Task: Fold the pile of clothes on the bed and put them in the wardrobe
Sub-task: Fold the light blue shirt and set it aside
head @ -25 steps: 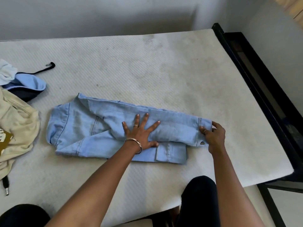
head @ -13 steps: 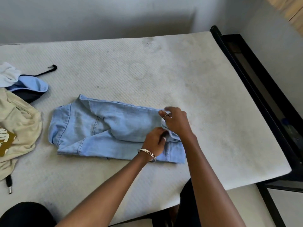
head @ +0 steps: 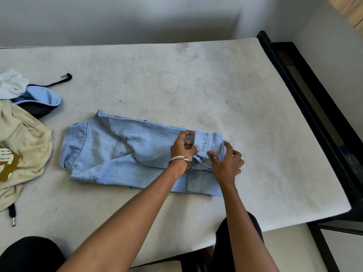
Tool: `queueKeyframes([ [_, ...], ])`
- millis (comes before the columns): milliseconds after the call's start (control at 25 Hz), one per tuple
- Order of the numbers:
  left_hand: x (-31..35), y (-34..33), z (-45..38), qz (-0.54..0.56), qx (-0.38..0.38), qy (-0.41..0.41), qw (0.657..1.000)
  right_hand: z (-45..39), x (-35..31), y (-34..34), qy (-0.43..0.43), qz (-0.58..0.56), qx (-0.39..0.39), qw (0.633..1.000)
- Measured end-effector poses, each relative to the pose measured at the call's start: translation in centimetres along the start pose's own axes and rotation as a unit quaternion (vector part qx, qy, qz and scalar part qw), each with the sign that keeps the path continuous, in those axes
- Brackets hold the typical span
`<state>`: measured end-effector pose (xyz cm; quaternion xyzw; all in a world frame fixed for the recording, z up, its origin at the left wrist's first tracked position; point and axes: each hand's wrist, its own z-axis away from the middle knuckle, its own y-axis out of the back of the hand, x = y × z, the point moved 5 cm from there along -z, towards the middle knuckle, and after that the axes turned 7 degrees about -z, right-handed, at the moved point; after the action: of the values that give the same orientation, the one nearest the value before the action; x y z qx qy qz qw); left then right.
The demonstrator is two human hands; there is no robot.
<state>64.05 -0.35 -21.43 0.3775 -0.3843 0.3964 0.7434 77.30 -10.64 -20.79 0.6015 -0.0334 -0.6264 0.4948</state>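
Since a moment ago the sleeve end has come back onto the denim jacket (head: 121,152) lying mid-bed (head: 216,91); left hand (head: 183,149) and right hand (head: 225,163) both pinch that cuff — released unevenly, stiff denim may spring open.

Light-blue denim jacket (head: 121,152) lies partly folded on the white mattress (head: 196,85). Left hand (head: 181,149) and right hand (head: 225,163) both pinch its folded sleeve cuff (head: 206,142). Beige printed garment (head: 21,146) lies left of the jacket.
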Motion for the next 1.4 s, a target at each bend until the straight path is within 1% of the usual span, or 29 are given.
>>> queueKeyframes([
  [80, 0.0, 0.0, -0.1, -0.067, 0.003, -0.066, 0.996, -0.2, 0.7, -0.1, -0.039, -0.044, 0.0, 0.998],
  [120, -0.5, 0.0, -0.1, -0.123, -0.003, -0.082, 0.989, -0.2, 1.3, -0.3, -0.057, -0.06, -0.01, 0.996],
  [160, -0.7, 0.1, 0.3, -0.203, 0.002, -0.102, 0.974, 0.0, 1.7, -0.4, -0.076, -0.073, -0.017, 0.994],
  [200, -0.9, 0.2, 0.6, -0.287, 0.032, -0.141, 0.947, 0.2, 2.0, -0.4, -0.098, -0.077, -0.013, 0.992],
  [240, -0.5, 0.2, 1.0, -0.355, 0.076, -0.206, 0.909, 0.2, 2.5, -0.4, -0.124, -0.071, -0.005, 0.99],
  [280, -0.2, -0.1, 1.4, -0.402, 0.105, -0.283, 0.864, 0.3, 2.8, -0.4, -0.15, -0.06, -0.007, 0.987],
  [320, 0.4, -0.6, 2.2, -0.436, 0.096, -0.355, 0.821, 0.2, 3.1, -0.5, -0.171, -0.058, -0.019, 0.983],
  [360, 0.3, -1.5, 2.9, -0.466, 0.06, -0.405, 0.784, 0.0, 3.3, -0.6, -0.182, -0.078, -0.038, 0.98],
  [400, 0.1, -2.3, 3.3, -0.497, 0.001, -0.403, 0.769, -0.3, 3.5, -0.7, -0.189, -0.122, -0.055, 0.973],
  [440, -0.1, -2.9, 3.5, -0.519, -0.053, -0.365, 0.772, -0.4, 3.5, -0.5, -0.2, -0.178, -0.072, 0.961],
  [480, -0.5, -3.2, 3.4, -0.528, -0.101, -0.301, 0.788, -0.5, 3.4, -0.3, -0.202, -0.222, -0.09, 0.95],
  [520, -0.2, -3.3, 3.3, -0.513, -0.129, -0.238, 0.815, -0.5, 2.9, 0.1, -0.197, -0.256, -0.111, 0.94],
  [560, 0.4, -3.2, 3.3, -0.478, -0.145, -0.175, 0.848, -0.3, 2.1, 0.5, -0.19, -0.276, -0.137, 0.932],
  [600, 1.2, -2.9, 3.3, -0.415, -0.151, -0.114, 0.89, 0.0, 1.3, 0.7, -0.184, -0.292, -0.166, 0.924],
  [640, 1.9, -2.6, 3.1, -0.349, -0.155, -0.061, 0.922, 0.3, 0.7, 1.0, -0.179, -0.3, -0.19, 0.917],
  [680, 2.5, -2.2, 2.8, -0.289, -0.157, -0.013, 0.944, 0.7, 0.2, 1.4, -0.173, -0.308, -0.21, 0.912],
  [720, 2.9, -1.8, 2.7, -0.251, -0.152, 0.023, 0.956, 1.2, -0.2, 1.5, -0.165, -0.314, -0.23, 0.906],
  [800, 2.7, -0.4, 2.4, -0.217, -0.125, 0.062, 0.966, 2.3, -0.9, 1.2, -0.156, -0.343, -0.276, 0.884],
  [880, 2.0, 1.6, 2.0, -0.169, -0.085, 0.081, 0.979, 3.3, -1.6, 0.3, -0.146, -0.376, -0.298, 0.865],
  [920, 1.6, 2.9, 1.7, -0.134, -0.067, 0.093, 0.984, 3.7, -2.1, -0.2, -0.139, -0.4, -0.294, 0.857],
  [960, 1.6, 4.1, 1.4, -0.107, -0.063, 0.099, 0.987, 3.8, -2.4, -0.5, -0.135, -0.424, -0.264, 0.856],
  [1040, 2.8, 7.6, 1.5, -0.077, -0.081, 0.077, 0.991, 3.6, -2.6, -0.8, -0.139, -0.45, -0.179, 0.864],
  [1080, 3.6, 9.8, 1.4, -0.064, -0.092, 0.047, 0.993, 3.6, -2.8, -1.3, -0.141, -0.441, -0.158, 0.872],
  [1120, 4.5, 12.3, 1.5, -0.05, -0.101, 0.022, 0.993, 3.6, -3.0, -1.9, -0.141, -0.422, -0.155, 0.882],
  [1200, 5.5, 18.6, 1.7, -0.021, -0.085, -0.003, 0.996, 4.0, -4.3, -4.2, -0.138, -0.382, -0.182, 0.895],
  [1240, 4.8, 22.1, 1.1, -0.01, -0.067, 0.001, 0.998, 4.4, -5.0, -5.7, -0.138, -0.358, -0.193, 0.903],
  [1320, 2.3, 27.9, -0.2, 0.002, -0.032, 0.047, 0.998, 5.3, -6.5, -9.1, -0.128, -0.312, -0.22, 0.915],
  [1400, -1.7, 31.8, -1.5, -0.004, -0.004, 0.112, 0.994, 6.4, -7.8, -12.8, -0.098, -0.248, -0.267, 0.926],
])
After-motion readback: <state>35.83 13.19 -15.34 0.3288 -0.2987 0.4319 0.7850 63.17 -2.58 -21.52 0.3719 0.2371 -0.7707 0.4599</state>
